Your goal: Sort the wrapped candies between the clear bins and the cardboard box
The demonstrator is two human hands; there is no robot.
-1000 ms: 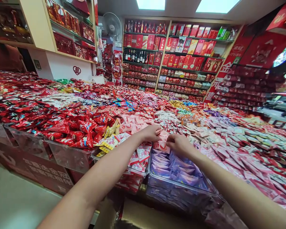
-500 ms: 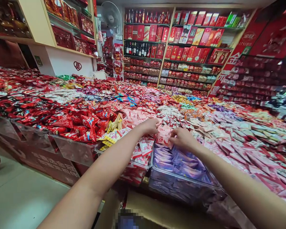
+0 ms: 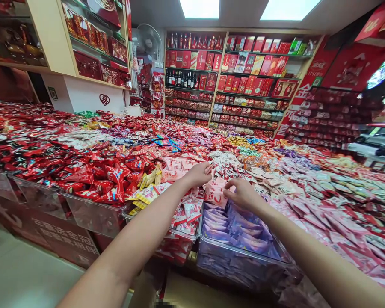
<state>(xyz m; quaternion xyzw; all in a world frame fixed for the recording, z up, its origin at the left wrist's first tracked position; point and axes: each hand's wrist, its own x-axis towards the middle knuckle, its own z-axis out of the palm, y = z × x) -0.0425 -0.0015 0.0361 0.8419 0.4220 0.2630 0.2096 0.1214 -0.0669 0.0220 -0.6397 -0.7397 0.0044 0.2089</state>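
Note:
My left hand (image 3: 199, 174) is closed, its fingers curled just above the upper left of a pink packet (image 3: 215, 191). What those fingers hold, if anything, is hidden. At the packet's right edge, my right hand (image 3: 242, 193) has thumb and index finger bent in a pinch against the wrapper. The pink packet lies at the back of a clear bin (image 3: 237, 252) filled with purple packets (image 3: 244, 226). White-and-red packets (image 3: 191, 209) fill the bin to the left, under my left forearm. More pink packets (image 3: 176, 167) are heaped behind my left hand.
Red cone-shaped packets (image 3: 112, 182) and yellow packets (image 3: 144, 199) are piled to the left. Pale pink packets (image 3: 308, 214) spread to the right. Shelves of bottles and red boxes (image 3: 247, 85) stand at the back. A fan (image 3: 149, 40) hangs behind the display.
The view has tilted upward, bringing ceiling lights in. My left fingers have drawn slightly away from the pink packet and curled more. My right hand stays at its right edge.

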